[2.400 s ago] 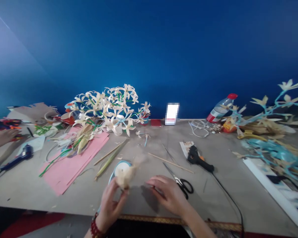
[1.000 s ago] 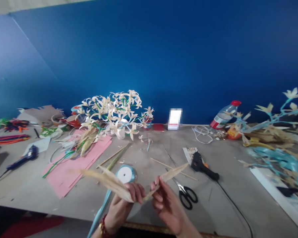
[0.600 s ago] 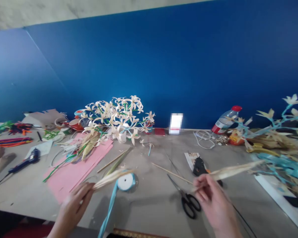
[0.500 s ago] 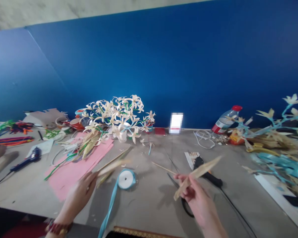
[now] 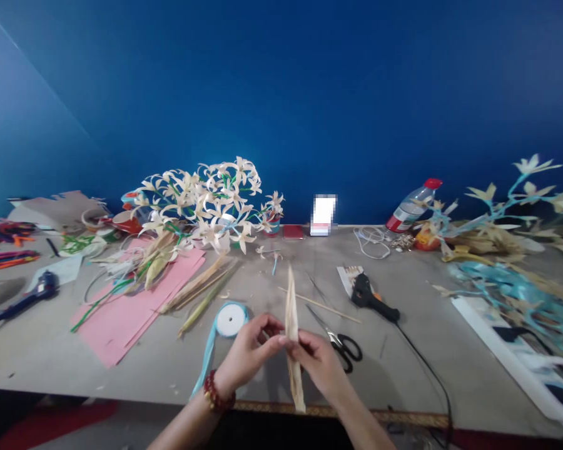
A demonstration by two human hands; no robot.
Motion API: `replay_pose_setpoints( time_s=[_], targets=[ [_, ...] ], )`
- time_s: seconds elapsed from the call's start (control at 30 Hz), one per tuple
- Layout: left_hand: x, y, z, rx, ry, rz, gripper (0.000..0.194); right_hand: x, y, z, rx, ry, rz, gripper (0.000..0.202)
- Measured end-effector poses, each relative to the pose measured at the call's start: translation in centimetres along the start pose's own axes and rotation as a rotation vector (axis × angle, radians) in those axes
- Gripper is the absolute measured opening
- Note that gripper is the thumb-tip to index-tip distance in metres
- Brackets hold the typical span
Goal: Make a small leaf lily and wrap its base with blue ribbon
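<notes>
A long, pale strip of dried corn husk [image 5: 292,312] stands nearly upright between my two hands over the front of the table. My left hand [image 5: 258,344] pinches its left edge near the middle, thumb against fingers, and wears a red bead bracelet [image 5: 216,392] at the wrist. From the other side, my right hand [image 5: 319,359] grips the same strip with thumb and fingertips. Black-handled scissors [image 5: 344,347] lie open just beyond the right hand. A thin wooden stick [image 5: 328,304] crosses the table behind the strip. Near my left hand sits a roll of light-blue ribbon [image 5: 231,320].
Dried husks [image 5: 199,287] and pink paper [image 5: 117,334] lie left. White husk flowers [image 5: 206,200] stand behind. A black glue gun [image 5: 374,300] with a trailing cord lies right, near a white power strip [image 5: 502,362]. A blue glue gun [image 5: 40,290] is far left.
My left hand has come right, away from the husk pile, and my right hand has moved left. Both now meet at the husk strip, which has turned upright. The view has tilted down.
</notes>
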State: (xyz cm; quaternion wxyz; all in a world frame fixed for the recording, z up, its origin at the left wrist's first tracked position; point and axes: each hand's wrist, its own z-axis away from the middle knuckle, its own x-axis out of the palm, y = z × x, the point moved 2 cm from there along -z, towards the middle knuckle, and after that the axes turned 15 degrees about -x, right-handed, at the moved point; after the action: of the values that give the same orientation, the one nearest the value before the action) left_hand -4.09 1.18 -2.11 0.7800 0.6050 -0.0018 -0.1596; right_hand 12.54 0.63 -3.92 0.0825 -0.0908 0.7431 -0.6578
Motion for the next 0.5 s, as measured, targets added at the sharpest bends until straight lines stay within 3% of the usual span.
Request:
replay_pose_setpoints(
  time_s=[0.1, 0.23, 0.4, 0.5],
  targets=[
    [1.4, -0.5, -1.0, -0.07, -0.063, 0.137, 0.033, -0.2, -0.1, 0.3, -0.04, -0.062, 0.051, 0.046],
    [1.1, -1.0, -1.2, -0.155, -0.079, 0.269, 0.037, -1.1, 0.2, 0.6, 0.018, -0.052, -0.024, 0.042],
    [0.9, -0.6, -0.7, -0.165, -0.027, 0.313, 0.034, -0.9, 0.2, 0.2, 0.032, -0.044, -0.018, 0.04],
    [1.2, -0.6, -0.8, -0.151, -0.006, 0.341, 0.032, -0.7, -0.4, -0.2, -0.051, -0.045, 0.115, 0.036]
  ],
)
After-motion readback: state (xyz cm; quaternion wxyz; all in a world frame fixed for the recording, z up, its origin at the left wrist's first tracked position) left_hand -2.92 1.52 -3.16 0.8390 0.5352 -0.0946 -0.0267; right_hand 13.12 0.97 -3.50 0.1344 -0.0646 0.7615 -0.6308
